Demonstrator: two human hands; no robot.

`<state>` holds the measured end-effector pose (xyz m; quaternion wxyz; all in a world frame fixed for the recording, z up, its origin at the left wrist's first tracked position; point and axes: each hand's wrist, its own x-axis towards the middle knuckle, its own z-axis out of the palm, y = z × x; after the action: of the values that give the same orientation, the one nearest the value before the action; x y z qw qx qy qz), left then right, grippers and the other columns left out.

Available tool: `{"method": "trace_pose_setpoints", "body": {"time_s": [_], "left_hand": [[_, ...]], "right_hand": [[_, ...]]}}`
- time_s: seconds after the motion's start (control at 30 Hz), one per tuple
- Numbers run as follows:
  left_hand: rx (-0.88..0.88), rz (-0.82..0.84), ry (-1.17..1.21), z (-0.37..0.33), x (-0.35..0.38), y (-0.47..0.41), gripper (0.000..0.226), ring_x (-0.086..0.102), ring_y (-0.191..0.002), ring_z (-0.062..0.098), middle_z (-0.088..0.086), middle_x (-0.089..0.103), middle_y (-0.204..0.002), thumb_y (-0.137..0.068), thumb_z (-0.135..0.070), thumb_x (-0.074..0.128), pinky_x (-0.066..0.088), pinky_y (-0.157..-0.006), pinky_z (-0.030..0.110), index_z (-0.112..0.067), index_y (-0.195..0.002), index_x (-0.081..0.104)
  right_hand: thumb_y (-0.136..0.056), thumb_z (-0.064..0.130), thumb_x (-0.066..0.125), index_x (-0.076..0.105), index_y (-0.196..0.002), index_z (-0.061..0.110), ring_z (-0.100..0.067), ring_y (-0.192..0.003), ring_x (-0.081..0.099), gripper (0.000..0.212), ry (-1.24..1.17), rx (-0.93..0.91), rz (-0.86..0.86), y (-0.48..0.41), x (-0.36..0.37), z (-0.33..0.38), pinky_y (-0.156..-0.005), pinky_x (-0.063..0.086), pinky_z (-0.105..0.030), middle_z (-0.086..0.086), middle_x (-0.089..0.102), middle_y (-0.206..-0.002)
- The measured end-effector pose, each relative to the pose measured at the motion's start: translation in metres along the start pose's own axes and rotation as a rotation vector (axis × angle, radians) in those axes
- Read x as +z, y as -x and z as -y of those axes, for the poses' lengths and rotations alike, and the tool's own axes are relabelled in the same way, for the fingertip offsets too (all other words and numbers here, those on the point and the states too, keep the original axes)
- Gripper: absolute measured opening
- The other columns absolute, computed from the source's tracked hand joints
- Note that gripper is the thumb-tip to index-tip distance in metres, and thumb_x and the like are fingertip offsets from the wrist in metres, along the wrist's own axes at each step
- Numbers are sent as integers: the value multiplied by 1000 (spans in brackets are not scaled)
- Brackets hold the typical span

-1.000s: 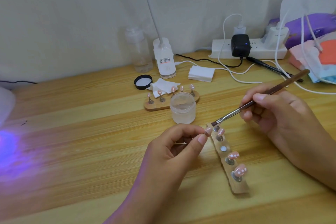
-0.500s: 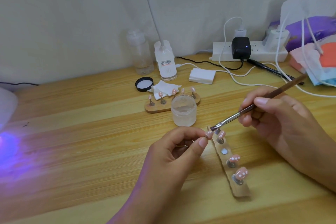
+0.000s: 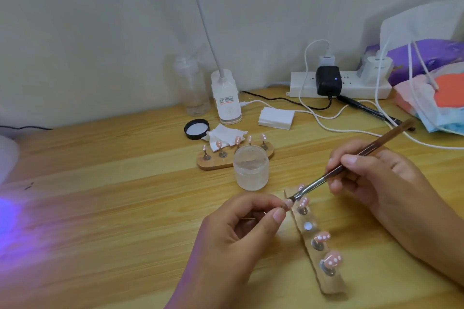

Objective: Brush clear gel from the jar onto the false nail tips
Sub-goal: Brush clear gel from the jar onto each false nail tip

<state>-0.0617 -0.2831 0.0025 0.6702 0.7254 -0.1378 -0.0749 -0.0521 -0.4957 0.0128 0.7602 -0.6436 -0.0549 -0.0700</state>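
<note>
My left hand (image 3: 241, 228) pinches a small pink false nail tip (image 3: 288, 203) between thumb and forefinger. My right hand (image 3: 371, 180) grips a brown-handled brush (image 3: 351, 163) like a pen, and its bristles touch that tip. Just below lies a wooden holder strip (image 3: 331, 283) with several pink dotted tips on stands and one bare magnet spot. The open frosted gel jar (image 3: 251, 168) stands behind my hands. A second wooden holder (image 3: 213, 164) with several tips sits behind the jar.
The jar's black lid (image 3: 197, 128) and a crumpled wipe (image 3: 223, 134) lie behind the far holder. A lamp base (image 3: 227, 100), clear bottle (image 3: 193, 88), pad stack (image 3: 276, 118), power strip (image 3: 339, 88) with cables and packets (image 3: 431, 93) line the wall. Purple light (image 3: 10, 218) falls at left.
The brush tip has come down and left from just above the near holder onto the tip that my left hand pinches. My left hand stays in place.
</note>
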Motion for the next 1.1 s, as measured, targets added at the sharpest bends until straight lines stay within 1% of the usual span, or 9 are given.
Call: {"method": "trace_pose_setpoints", "body": {"time_s": [0.1,0.23,0.3,0.47,0.53,0.67,0.73,0.8,1.1], "left_hand": [[-12,-2,15,-2,0,0,10,63,-74,-1,-4,74,-91,-72,-35,72,47,-66,8,-34,-81,76],[-20,4,46,-2,0,0,16,63,-74,5,2,73,-88,-71,-29,75,50,-66,12,-33,-87,74],[-22,-3,54,-2,0,-1,19,64,-74,8,0,74,-85,-67,-35,75,50,-66,14,-33,-86,72],[-36,-32,11,-2,1,-1,24,68,-86,20,-3,74,-87,-63,-48,68,51,-69,16,-34,-83,67],[-46,-33,-20,-4,3,-2,24,67,-87,22,-1,74,-89,-63,-49,69,51,-70,18,-34,-82,67],[-69,-23,-65,-9,9,-3,11,60,-66,11,-5,65,-84,-71,-36,77,47,-62,17,-32,-79,69],[-46,-15,-118,-11,12,-3,15,46,-56,-1,-15,53,-78,-75,-24,82,40,-55,10,-32,-72,70],[-32,-4,-193,-12,14,-3,17,41,-51,-1,-20,49,-76,-76,-22,82,36,-52,9,-33,-69,70],[25,-21,-344,-8,19,-4,14,41,-63,0,-16,46,-71,-71,-30,84,33,-58,11,-38,-71,73]], "right_hand": [[-77,16,65,72,-65,20,-10,-57,59,14,-20,9,-79,-3,-1,1,-58,52,-18,-4,63,-64],[-89,7,50,73,-63,18,-10,-56,59,37,-143,48,-153,-8,-3,-4,-57,52,-18,-1,63,-64],[-95,7,45,74,-63,17,-9,-56,59,44,-187,76,-176,-11,-5,-5,-58,53,-18,0,62,-62],[-84,17,55,75,-66,16,-10,-57,57,26,-300,115,-195,-15,-11,-5,-60,54,-20,-1,59,-58],[-88,14,53,75,-67,17,-10,-57,58,31,-307,111,-191,-15,-12,-7,-61,54,-20,-1,59,-59],[-95,12,46,75,-67,17,-10,-56,58,40,-319,123,-190,-16,-13,-7,-60,54,-20,-2,59,-59],[-96,12,46,75,-67,17,-10,-56,58,42,-326,134,-192,-17,-12,-7,-59,54,-20,-2,59,-59],[-96,11,45,75,-65,17,-9,-55,58,43,-331,140,-200,-17,-11,-6,-58,54,-20,-2,59,-59],[-95,11,46,74,-64,17,-9,-54,58,43,-344,142,-209,-18,-11,-7,-59,54,-20,-1,60,-58]]}}
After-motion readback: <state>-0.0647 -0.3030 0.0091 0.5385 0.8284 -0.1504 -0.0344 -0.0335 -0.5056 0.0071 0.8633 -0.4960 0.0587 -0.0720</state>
